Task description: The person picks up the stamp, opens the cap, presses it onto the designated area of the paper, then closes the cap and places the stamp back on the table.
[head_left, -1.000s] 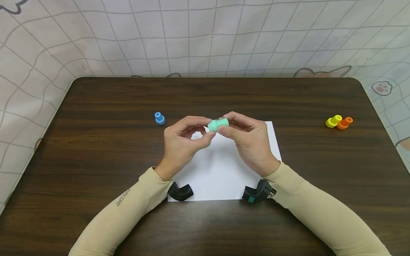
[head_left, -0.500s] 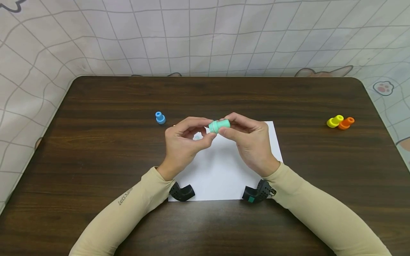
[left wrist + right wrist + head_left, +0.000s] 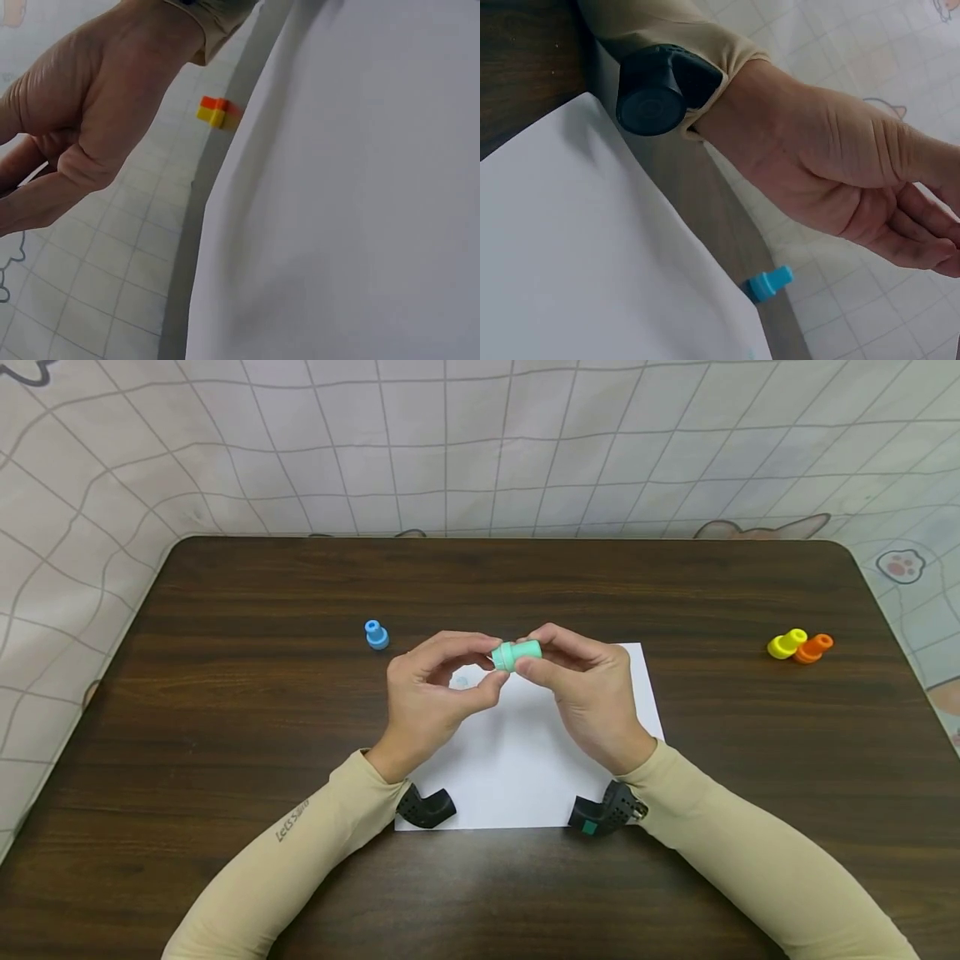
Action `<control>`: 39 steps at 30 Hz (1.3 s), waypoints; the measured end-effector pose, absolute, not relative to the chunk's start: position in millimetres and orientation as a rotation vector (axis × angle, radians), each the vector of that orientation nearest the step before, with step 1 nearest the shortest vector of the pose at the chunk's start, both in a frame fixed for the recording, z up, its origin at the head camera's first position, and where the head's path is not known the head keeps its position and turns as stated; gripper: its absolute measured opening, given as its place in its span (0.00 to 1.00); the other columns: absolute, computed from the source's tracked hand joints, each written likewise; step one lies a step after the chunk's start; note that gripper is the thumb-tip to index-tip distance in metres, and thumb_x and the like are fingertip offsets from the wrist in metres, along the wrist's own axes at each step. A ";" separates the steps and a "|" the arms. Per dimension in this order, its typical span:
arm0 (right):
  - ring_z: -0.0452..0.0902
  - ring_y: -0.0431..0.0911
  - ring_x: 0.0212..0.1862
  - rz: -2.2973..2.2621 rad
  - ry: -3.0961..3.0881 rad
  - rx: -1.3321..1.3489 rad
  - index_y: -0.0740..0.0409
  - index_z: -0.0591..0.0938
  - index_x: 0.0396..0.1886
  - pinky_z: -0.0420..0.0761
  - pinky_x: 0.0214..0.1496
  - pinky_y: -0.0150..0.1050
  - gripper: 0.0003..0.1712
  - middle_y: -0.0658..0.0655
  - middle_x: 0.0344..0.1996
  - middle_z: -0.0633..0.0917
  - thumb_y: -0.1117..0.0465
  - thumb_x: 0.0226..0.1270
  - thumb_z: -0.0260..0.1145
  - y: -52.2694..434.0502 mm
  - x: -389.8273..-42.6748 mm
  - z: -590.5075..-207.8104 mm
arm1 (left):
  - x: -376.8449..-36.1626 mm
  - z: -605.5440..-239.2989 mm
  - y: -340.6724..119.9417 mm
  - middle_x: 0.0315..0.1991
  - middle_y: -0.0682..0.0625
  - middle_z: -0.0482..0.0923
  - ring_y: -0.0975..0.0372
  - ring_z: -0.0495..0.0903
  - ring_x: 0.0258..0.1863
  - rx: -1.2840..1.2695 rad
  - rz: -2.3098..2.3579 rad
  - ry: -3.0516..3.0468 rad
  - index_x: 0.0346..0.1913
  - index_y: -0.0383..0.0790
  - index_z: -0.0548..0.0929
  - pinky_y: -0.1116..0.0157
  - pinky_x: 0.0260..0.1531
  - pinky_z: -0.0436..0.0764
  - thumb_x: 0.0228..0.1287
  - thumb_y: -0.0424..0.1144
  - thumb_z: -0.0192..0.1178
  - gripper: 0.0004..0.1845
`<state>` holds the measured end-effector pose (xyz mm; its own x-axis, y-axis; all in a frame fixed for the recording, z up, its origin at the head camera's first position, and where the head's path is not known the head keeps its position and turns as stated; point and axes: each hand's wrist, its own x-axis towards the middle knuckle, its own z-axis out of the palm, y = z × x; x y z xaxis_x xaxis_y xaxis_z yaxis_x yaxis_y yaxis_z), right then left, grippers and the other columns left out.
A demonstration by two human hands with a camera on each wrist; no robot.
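Over the paper in the head view, a small mint-green toy stamp (image 3: 521,653) lies sideways between both hands. My left hand (image 3: 427,693) pinches its wider ringed end between thumb and fingers. My right hand (image 3: 596,697) grips the narrower barrel from the other side. Below them a white sheet of paper (image 3: 517,777) bears a faint pale mark (image 3: 462,680) near its upper left. The wrist views show the left hand (image 3: 97,101) and right hand (image 3: 825,150), with their fingertips and the stamp outside the picture.
A blue stamp (image 3: 377,635) stands on the dark wooden table (image 3: 247,693), left of the paper. Far right, a yellow stamp (image 3: 787,643) and an orange stamp (image 3: 814,648) stand side by side. A grid-patterned cloth (image 3: 480,443) hangs behind the table.
Both hands keep their grip on the mint-green stamp, which shifts very slightly to the right in view. The other stamps and the paper stay where they are.
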<state>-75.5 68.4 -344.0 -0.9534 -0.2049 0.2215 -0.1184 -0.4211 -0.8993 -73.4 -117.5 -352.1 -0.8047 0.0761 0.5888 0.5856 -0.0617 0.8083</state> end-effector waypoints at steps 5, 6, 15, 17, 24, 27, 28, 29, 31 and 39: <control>0.86 0.42 0.40 -2.581 1.620 -0.418 0.58 0.89 0.42 0.89 0.51 0.33 0.11 0.51 0.37 0.90 0.75 0.63 0.72 67.2 -75.4 -345.7 | -73.5 -352.9 -117.3 0.39 0.29 0.85 0.65 0.87 0.40 -0.741 -1.879 -1.850 0.44 0.20 0.85 0.63 0.47 0.91 0.48 0.15 0.71 0.16; 0.86 0.42 0.40 -2.580 1.622 -0.411 0.58 0.89 0.42 0.89 0.51 0.33 0.11 0.51 0.37 0.90 0.75 0.63 0.72 67.2 -75.3 -345.9 | -73.4 -353.2 -117.2 0.39 0.29 0.85 0.65 0.87 0.39 -0.739 -1.879 -1.850 0.44 0.20 0.85 0.64 0.47 0.91 0.48 0.15 0.71 0.16; 0.88 0.43 0.43 -2.552 1.667 -0.437 0.60 0.89 0.44 0.89 0.55 0.35 0.12 0.52 0.39 0.91 0.76 0.63 0.71 68.6 -74.7 -345.1 | -73.5 -356.5 -115.4 0.38 0.29 0.86 0.65 0.88 0.37 -0.662 -1.959 -1.849 0.44 0.20 0.86 0.63 0.45 0.92 0.50 0.16 0.71 0.15; 0.88 0.43 0.43 -2.551 1.672 -0.449 0.60 0.89 0.44 0.89 0.55 0.36 0.12 0.52 0.39 0.91 0.76 0.63 0.71 68.7 -74.8 -345.1 | -73.5 -356.9 -115.5 0.39 0.35 0.89 0.65 0.88 0.37 -0.644 -1.981 -1.850 0.43 0.20 0.86 0.63 0.45 0.92 0.50 0.16 0.71 0.15; 0.89 0.42 0.43 -2.521 1.759 -0.500 0.60 0.89 0.45 0.90 0.55 0.37 0.12 0.51 0.40 0.91 0.73 0.63 0.73 70.2 -75.8 -346.2 | -74.0 -355.3 -116.8 0.40 0.64 0.89 0.67 0.89 0.38 -0.595 -2.035 -1.888 0.44 0.19 0.85 0.64 0.46 0.92 0.52 0.18 0.70 0.14; 0.88 0.42 0.43 -2.507 1.804 -0.523 0.60 0.89 0.45 0.90 0.54 0.37 0.12 0.50 0.40 0.91 0.72 0.63 0.74 71.5 -75.9 -346.2 | -74.4 -354.8 -117.6 0.40 0.65 0.89 0.67 0.90 0.38 -0.575 -2.074 -1.900 0.44 0.18 0.85 0.63 0.46 0.92 0.53 0.18 0.70 0.14; 0.88 0.42 0.43 -2.505 1.814 -0.529 0.60 0.89 0.45 0.90 0.54 0.37 0.12 0.50 0.41 0.91 0.72 0.62 0.74 71.9 -76.0 -346.2 | -74.4 -354.8 -117.7 0.40 0.65 0.90 0.67 0.90 0.38 -0.570 -2.087 -1.903 0.45 0.18 0.85 0.63 0.47 0.92 0.53 0.18 0.70 0.14; 0.88 0.42 0.43 -2.500 1.829 -0.537 0.59 0.89 0.45 0.90 0.54 0.36 0.12 0.50 0.41 0.91 0.73 0.62 0.74 72.3 -76.0 -346.1 | -74.5 -354.8 -117.8 0.40 0.65 0.90 0.67 0.90 0.39 -0.564 -2.100 -1.907 0.45 0.18 0.85 0.63 0.47 0.92 0.54 0.18 0.70 0.14; 0.88 0.42 0.43 -2.498 1.853 -0.551 0.59 0.90 0.45 0.91 0.53 0.36 0.13 0.50 0.41 0.91 0.73 0.62 0.74 72.7 -76.4 -346.0 | -74.5 -354.5 -118.1 0.40 0.65 0.90 0.67 0.90 0.39 -0.553 -2.118 -1.913 0.46 0.18 0.85 0.64 0.48 0.91 0.55 0.19 0.70 0.14; 0.87 0.44 0.46 -2.486 1.885 -0.569 0.58 0.90 0.45 0.91 0.53 0.37 0.13 0.50 0.41 0.91 0.72 0.61 0.75 73.3 -77.9 -346.8 | -73.8 -354.3 -119.4 0.41 0.64 0.90 0.68 0.90 0.41 -0.537 -2.139 -1.923 0.47 0.18 0.84 0.65 0.48 0.91 0.57 0.23 0.71 0.16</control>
